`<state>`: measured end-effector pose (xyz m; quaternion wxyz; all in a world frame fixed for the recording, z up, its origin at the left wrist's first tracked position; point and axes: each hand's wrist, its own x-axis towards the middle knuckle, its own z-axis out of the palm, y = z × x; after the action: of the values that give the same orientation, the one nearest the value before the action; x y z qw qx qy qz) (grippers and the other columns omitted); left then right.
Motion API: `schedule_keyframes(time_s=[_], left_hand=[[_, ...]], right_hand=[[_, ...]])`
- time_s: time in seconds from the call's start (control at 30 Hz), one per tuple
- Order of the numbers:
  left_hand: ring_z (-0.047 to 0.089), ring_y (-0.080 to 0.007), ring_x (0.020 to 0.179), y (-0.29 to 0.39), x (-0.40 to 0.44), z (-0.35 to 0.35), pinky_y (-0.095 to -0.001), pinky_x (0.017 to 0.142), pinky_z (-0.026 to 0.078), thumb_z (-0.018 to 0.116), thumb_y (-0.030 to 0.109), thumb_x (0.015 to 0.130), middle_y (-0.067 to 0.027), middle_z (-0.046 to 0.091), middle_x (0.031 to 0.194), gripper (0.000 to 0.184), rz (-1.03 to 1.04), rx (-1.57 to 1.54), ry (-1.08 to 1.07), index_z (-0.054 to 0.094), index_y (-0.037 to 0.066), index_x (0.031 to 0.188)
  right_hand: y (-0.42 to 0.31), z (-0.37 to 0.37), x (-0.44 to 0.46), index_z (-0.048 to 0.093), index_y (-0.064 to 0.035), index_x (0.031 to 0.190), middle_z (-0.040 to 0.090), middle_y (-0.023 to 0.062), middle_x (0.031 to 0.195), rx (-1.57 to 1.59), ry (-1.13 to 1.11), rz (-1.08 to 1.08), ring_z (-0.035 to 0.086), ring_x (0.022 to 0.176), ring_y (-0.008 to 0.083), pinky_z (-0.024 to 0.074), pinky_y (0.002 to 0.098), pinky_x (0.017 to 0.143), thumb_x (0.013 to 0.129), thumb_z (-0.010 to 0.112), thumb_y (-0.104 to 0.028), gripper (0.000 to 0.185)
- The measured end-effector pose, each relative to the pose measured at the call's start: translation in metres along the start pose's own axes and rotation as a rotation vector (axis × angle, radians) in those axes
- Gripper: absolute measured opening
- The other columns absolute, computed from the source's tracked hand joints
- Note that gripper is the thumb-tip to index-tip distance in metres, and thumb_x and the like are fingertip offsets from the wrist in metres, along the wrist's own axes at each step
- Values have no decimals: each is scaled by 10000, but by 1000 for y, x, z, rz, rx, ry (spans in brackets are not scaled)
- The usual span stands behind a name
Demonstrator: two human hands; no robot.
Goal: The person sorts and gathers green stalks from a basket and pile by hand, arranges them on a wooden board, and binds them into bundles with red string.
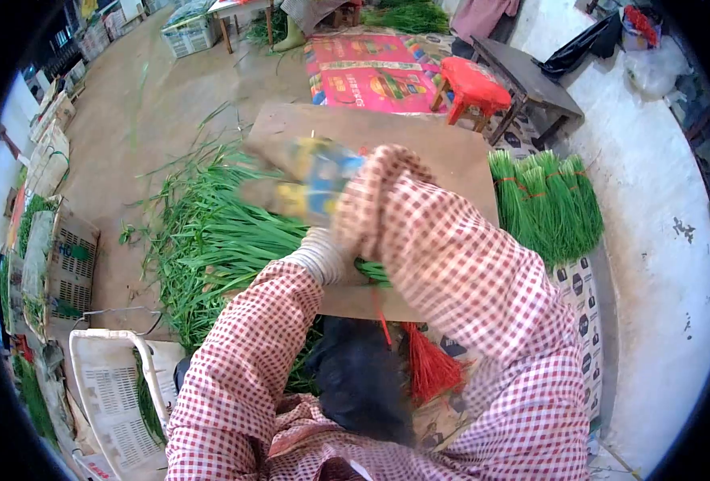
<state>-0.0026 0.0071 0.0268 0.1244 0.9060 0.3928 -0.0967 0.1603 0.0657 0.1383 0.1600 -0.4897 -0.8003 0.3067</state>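
Observation:
A large loose heap of long green leaves (218, 228) lies at the left side of a brown board (443, 164). My right hand (307, 180), smeared by motion, is over the heap's upper right edge, in what looks like a blue and yellow patterned glove with brownish fingers; what it holds, if anything, is too blurred to tell. Just below it, my left hand (323, 252) shows mainly as a striped glove cuff at the stems. Its fingers are hidden behind my right sleeve. A short stretch of green stems shows right of that cuff.
Tied green bundles (543, 200) lie right of the board. Red ties (431, 365) hang at its near edge beside a black bag (363, 381). A red stool (475, 84), wooden bench (527, 80) and pink sheet (371, 72) are beyond. White crates (70, 260) line the left; a person's boot (289, 34) shows behind.

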Motion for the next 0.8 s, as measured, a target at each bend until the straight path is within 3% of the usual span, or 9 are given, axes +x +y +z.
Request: schedule_keyframes(time_s=[0.07, 0.1, 0.27, 0.3, 0.4, 0.43, 0.57, 0.73, 0.8], left_hand=[[285, -335, 1402, 4, -3, -6, -587, 1135, 172, 806, 513, 590, -157, 358, 1476, 1008, -13, 35, 60, 366, 139, 1416], [293, -341, 1399, -4, 2, 19, -591, 1129, 177, 808, 507, 593, -167, 365, 1470, 986, 61, 52, 286, 381, 158, 1410], [324, -353, 1379, -1, 0, 16, -584, 1128, 187, 827, 507, 546, -153, 386, 1450, 1001, 55, 8, 307, 400, 149, 1378], [325, -353, 1379, -2, 1, 16, -586, 1126, 189, 826, 514, 546, -156, 385, 1450, 1002, 58, 20, 307, 402, 145, 1376], [327, -355, 1378, -3, 0, 17, -593, 1122, 195, 823, 531, 549, -163, 382, 1452, 1017, 61, 44, 300, 394, 128, 1378], [326, -357, 1379, -3, 0, 18, -599, 1121, 191, 824, 533, 548, -168, 378, 1454, 1046, 59, 49, 304, 372, 123, 1397], [318, -363, 1382, 4, -3, 11, -617, 1119, 173, 832, 539, 534, -184, 366, 1459, 1155, 1, 101, 314, 290, 116, 1462], [305, -380, 1383, 11, -11, 13, -635, 1115, 153, 841, 520, 523, -207, 358, 1456, 1195, -17, 103, 387, 254, 124, 1486], [302, -393, 1380, 13, -17, 18, -650, 1105, 148, 837, 513, 512, -220, 362, 1444, 1182, -17, 191, 454, 275, 126, 1477]], right_hand=[[38, 0, -10, 620, -40, 1124, 625, 74, 919, 28, -17, 88, 591, 808, 143, 484, 278, 712, 913, 614, -367, 389], [52, -2, -20, 617, -39, 1135, 632, 85, 941, 55, -3, 128, 602, 835, 152, 492, 285, 736, 920, 604, -370, 395], [106, 8, -98, 584, -37, 1218, 654, 130, 1069, 98, 12, 249, 623, 995, 211, 496, 324, 866, 944, 570, -352, 418], [109, 15, -108, 558, -39, 1269, 656, 144, 1129, 66, -20, 256, 614, 1075, 246, 473, 341, 922, 947, 567, -324, 430], [50, 18, -115, 564, -21, 1246, 654, 163, 1121, 9, -214, 375, 621, 1066, 273, 476, 346, 920, 910, 624, -295, 439], [68, 31, -115, 558, -4, 1242, 656, 174, 1114, -91, -215, 184, 625, 1065, 300, 481, 358, 913, 903, 627, -265, 433], [77, 36, -107, 573, -19, 1202, 659, 192, 1066, -96, -210, 324, 629, 1033, 331, 489, 396, 900, 930, 580, -234, 347], [103, 42, -102, 585, -38, 1184, 657, 188, 1029, -261, -274, 248, 622, 1018, 352, 492, 418, 876, 953, 535, -208, 291], [122, 38, -110, 607, -51, 1164, 646, 188, 1040, -289, -52, 103, 617, 1018, 347, 491, 426, 867, 947, 547, -217, 280]])
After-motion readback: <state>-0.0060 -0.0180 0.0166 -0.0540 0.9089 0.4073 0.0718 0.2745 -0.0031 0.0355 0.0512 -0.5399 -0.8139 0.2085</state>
